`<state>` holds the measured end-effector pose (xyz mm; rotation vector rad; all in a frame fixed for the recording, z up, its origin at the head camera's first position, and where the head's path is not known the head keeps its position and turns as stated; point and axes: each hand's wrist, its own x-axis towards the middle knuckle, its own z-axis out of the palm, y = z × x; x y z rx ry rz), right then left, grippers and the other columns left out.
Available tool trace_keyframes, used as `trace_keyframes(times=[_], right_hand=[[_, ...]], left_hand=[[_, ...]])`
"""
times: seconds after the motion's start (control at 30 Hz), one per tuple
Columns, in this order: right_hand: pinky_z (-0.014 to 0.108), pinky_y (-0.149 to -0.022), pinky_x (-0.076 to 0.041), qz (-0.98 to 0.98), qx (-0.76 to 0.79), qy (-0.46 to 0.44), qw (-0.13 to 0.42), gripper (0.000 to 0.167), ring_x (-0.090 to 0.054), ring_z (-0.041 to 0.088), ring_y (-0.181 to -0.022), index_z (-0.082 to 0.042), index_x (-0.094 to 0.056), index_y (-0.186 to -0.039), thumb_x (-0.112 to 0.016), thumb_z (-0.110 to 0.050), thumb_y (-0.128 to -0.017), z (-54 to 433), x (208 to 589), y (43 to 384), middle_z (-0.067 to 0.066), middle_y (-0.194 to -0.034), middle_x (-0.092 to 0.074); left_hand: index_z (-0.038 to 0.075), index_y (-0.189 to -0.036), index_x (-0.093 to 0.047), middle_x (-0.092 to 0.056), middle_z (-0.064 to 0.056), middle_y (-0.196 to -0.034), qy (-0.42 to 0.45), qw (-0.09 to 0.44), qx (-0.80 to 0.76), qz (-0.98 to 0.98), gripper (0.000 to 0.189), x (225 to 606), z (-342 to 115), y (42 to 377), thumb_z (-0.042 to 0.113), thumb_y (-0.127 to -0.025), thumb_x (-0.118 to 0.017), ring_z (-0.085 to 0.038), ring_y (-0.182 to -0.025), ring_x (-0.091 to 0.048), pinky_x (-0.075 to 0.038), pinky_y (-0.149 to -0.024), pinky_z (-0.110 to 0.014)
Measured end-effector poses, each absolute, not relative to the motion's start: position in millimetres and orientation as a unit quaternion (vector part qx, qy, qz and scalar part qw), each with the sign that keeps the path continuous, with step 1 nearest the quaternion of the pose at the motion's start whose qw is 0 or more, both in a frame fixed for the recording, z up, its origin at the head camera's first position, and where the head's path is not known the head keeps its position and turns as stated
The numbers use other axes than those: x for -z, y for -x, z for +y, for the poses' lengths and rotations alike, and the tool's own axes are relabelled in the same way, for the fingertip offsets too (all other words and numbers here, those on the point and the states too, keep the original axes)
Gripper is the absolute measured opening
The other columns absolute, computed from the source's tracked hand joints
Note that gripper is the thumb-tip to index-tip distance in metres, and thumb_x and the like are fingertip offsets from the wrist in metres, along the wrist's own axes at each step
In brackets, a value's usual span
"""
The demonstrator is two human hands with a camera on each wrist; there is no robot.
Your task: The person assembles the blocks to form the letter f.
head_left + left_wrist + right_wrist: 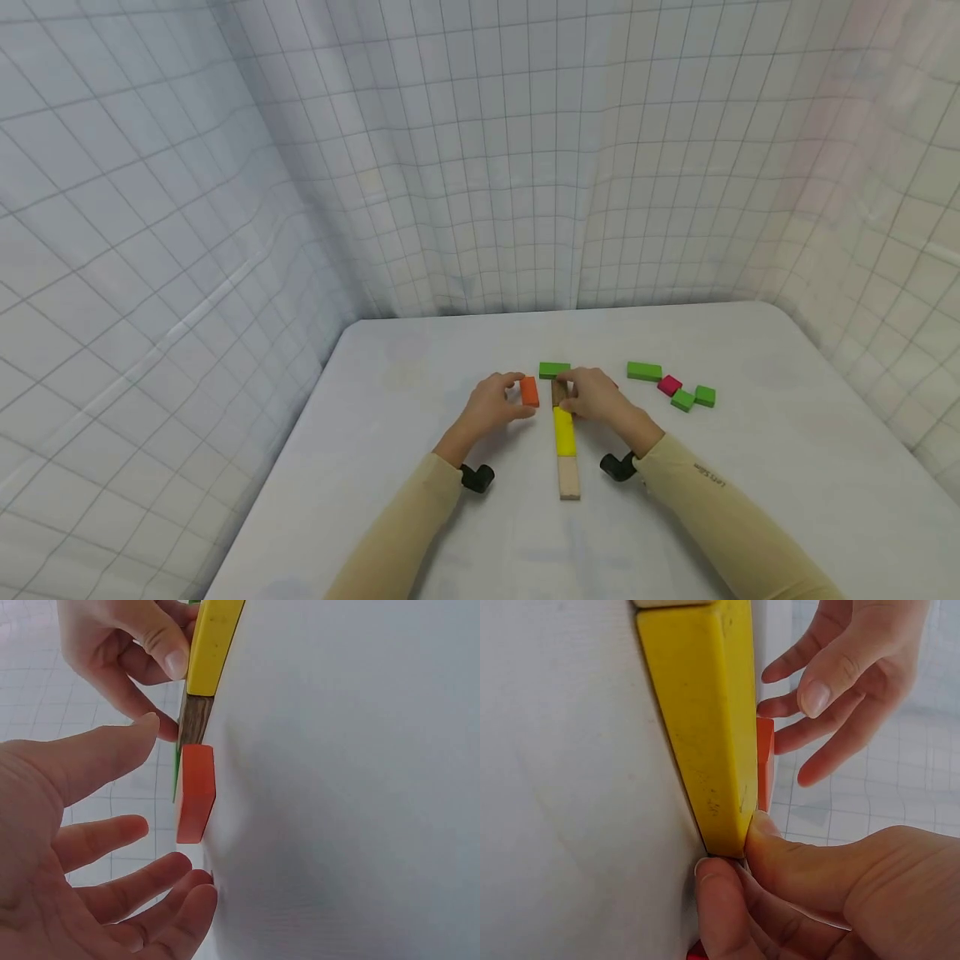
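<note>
An orange block (529, 392) lies on the table just right of my left hand (491, 407). That hand's thumb and fingers are spread apart around the block, with a gap to it in the left wrist view. My right hand (600, 396) pinches a dark brown wooden block (559, 393) at the far end of a yellow block (565, 432). In the right wrist view the fingers hide most of the brown block, and the thumb sits right at the yellow block's end. A pale wooden block (569, 477) continues the row nearer to me.
A green block (554, 370) lies crosswise at the row's far end. To the right are another long green block (644, 372), a crimson block (670, 385) and two small green blocks (683, 401). A gridded white curtain (517, 167) hangs behind the white table (420, 350).
</note>
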<state>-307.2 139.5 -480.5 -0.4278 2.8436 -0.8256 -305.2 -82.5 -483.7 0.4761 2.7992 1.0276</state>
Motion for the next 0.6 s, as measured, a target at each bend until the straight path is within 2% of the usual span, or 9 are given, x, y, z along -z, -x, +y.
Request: trace_keyframes(times=[0.3, 0.6], right_hand=[[0.029, -0.055, -0.046, 0.948, 0.277, 0.137, 0.072, 0.051, -0.056, 0.017, -0.060, -0.005, -0.060, -0.138, -0.078, -0.015, -0.090, 139, 480, 308, 0.002, -0.076, -0.061], [0.029, -0.055, -0.047, 0.945, 0.287, 0.140, 0.074, 0.052, -0.057, 0.017, -0.060, -0.004, -0.059, -0.138, -0.077, -0.015, -0.091, 141, 480, 305, 0.002, -0.075, -0.061]], left_hand=[[0.013, -0.140, -0.060, -0.055, -0.014, -0.121, -0.159, 0.068, -0.306, 0.936, 0.067, 487, -80, 331, 0.042, -0.084, -0.082, -0.029, -0.106, -0.054, -0.048, -0.091, -0.042], [0.016, -0.133, -0.067, -0.052, -0.011, -0.117, -0.183, 0.067, -0.287, 0.938, 0.061, 497, -81, 340, 0.042, -0.081, -0.085, -0.024, -0.102, -0.055, -0.049, -0.088, -0.039]])
